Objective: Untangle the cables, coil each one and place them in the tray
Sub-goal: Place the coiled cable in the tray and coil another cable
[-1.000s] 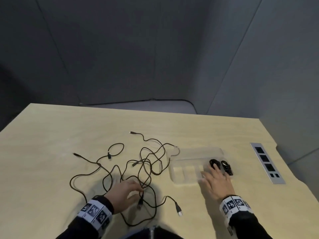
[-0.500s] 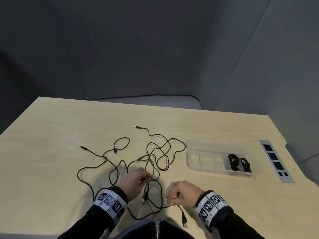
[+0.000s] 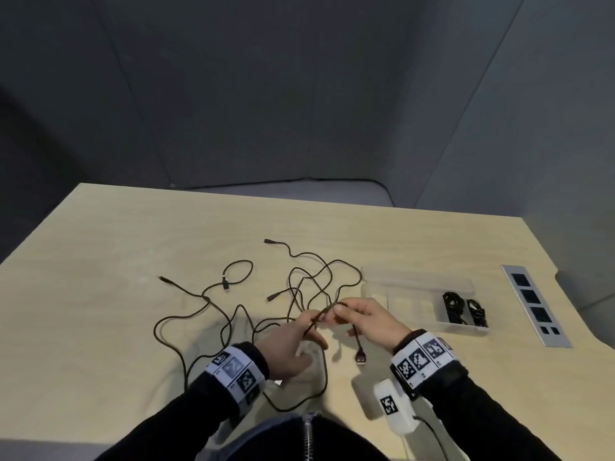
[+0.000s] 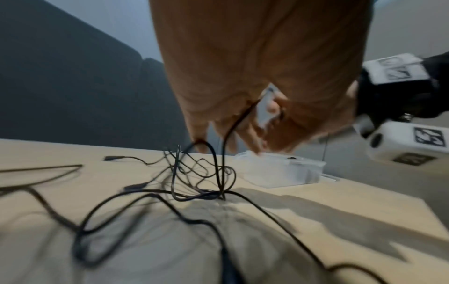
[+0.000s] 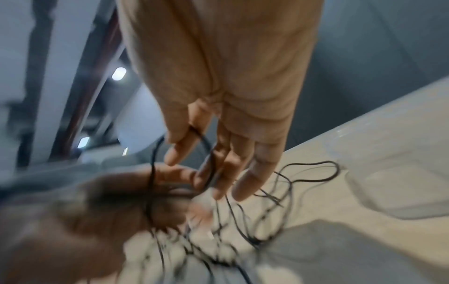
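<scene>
Several black cables lie tangled in the middle of the light wooden table. Above the tangle both hands hold one black cable. My left hand grips it with curled fingers, and the cable drops from them to the table. My right hand pinches it between thumb and forefinger. The cable's USB plug hangs below the right hand. A clear plastic tray stands to the right, with two coiled black cables in its right end.
A grey socket panel is set into the table at the far right, beyond the tray. Loose cable ends reach toward the far side and the left. Grey walls stand behind the table. In the right wrist view the tray is blurred.
My right hand left the tray, came to the front of the tangle, took a cable near its plug and lifted it. The left hand rose from the table holding the same cable.
</scene>
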